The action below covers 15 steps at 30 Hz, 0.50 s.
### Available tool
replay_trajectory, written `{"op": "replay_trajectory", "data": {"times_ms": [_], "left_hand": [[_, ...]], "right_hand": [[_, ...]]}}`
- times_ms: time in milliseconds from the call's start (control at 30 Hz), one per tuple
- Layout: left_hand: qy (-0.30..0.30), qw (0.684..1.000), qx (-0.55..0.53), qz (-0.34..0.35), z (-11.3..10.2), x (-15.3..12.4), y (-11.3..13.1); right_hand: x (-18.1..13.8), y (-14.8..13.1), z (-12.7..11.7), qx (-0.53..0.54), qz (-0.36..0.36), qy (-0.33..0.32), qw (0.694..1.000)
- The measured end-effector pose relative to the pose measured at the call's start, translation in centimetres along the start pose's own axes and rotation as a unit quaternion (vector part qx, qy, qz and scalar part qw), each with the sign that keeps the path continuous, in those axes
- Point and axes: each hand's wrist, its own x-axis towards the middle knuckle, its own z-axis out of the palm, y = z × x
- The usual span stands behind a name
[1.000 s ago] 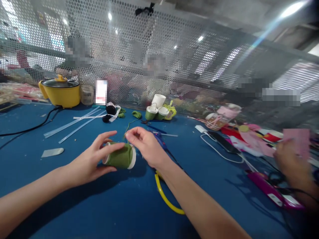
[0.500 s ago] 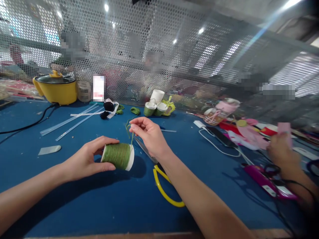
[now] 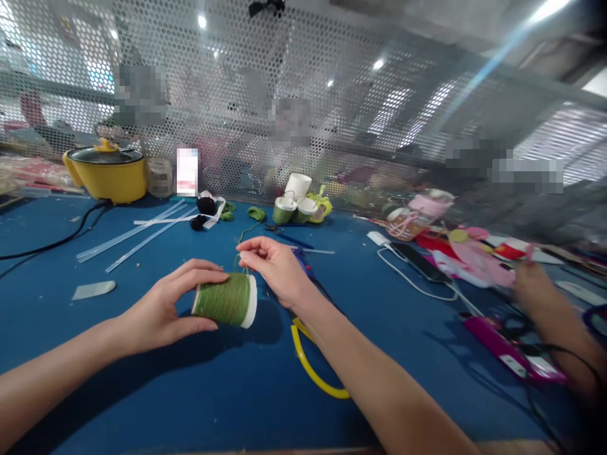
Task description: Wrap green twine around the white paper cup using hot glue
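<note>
Green cup clamped in left fingers, right fingers pinched on yarn, now closer.

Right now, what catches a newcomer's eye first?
The green yarn-wrapped cup, held sideways in the left hand near the middle, with the right hand pinching a green strand above its white rim. Next, the yellow pot at back left and the yellow handle beside the right forearm.
</note>
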Motion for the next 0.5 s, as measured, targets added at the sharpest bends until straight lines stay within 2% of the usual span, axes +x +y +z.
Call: {"op": "replay_trajectory", "data": {"times_ms": [500], "left_hand": [[-0.009,0.998,0.049,0.033,-0.12,-0.16,-0.09]], "right_hand": [[-0.01,0.27,0.18,0.044,0.025,-0.022,0.998]]}}
